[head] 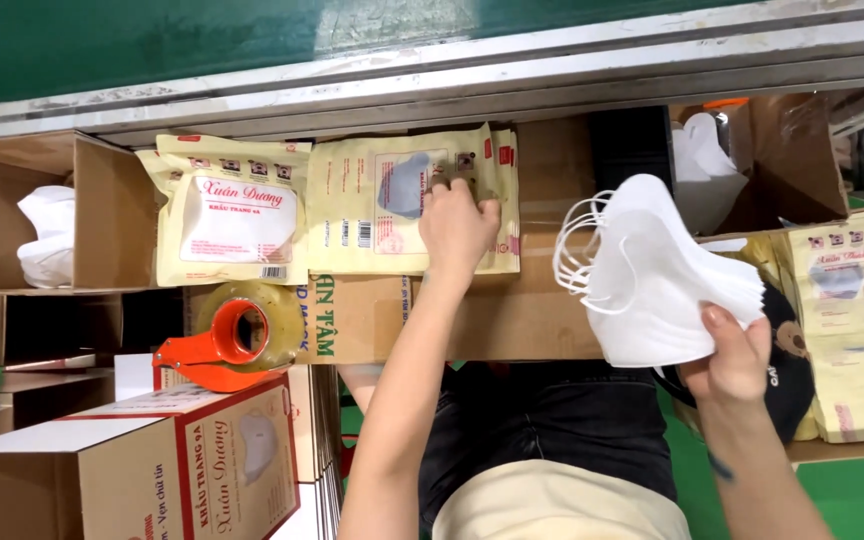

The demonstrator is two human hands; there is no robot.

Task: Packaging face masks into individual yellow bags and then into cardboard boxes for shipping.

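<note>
— What did you see of the hands from your end?

— I saw the left hand (457, 225) lying flat, fingers spread, pressing on a yellow pouch (407, 200) at the upper middle of the frame. Its grip pinched nothing; it only pushed down.

— And the other one?

— The right hand (732, 360), at the lower right, had its grip pinched on a stack of white masks (657, 270), thumb on the front, ear loops hanging off to the left.

— Where did the pouch lie?

— On a brown carton (522, 320) that served as the counter, just beside a second pouch (232, 215) to its left. A tape dispenser (227, 340), orange with a roll on it, sat below that one. More pouches (852, 310) were stacked at the right edge, and a printed box (222, 460) stood at the lower left.
</note>
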